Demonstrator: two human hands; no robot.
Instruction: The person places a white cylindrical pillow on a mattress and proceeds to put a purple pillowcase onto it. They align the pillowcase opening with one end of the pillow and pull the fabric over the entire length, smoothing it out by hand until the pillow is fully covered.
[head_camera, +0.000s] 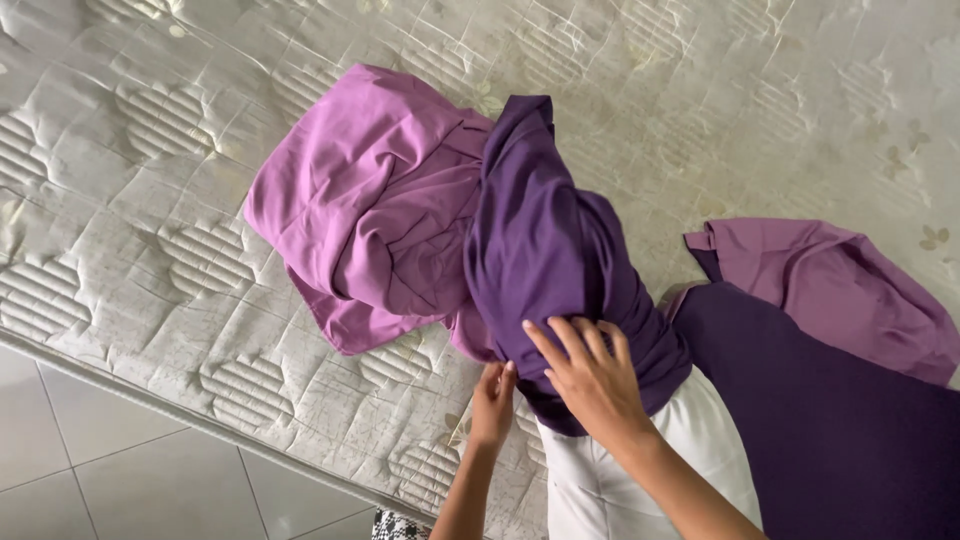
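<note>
A white pillow (610, 480) lies on the bare quilted mattress (150, 200), partly inside a pillowcase that is dark purple (550, 250) on one face and light purple (370, 210) on the other. My right hand (590, 375) presses flat, fingers spread, on the dark purple cloth at the case's opening. Just left of it, my left hand (493, 400) pinches the lower edge of the same pillowcase near the pillow's corner. Most of the case lies bunched beyond the pillow.
A second purple cloth (830, 400), dark with a lighter piece on top, lies on the mattress at the right. The mattress edge runs diagonally at lower left, with pale floor tiles (100, 460) below it.
</note>
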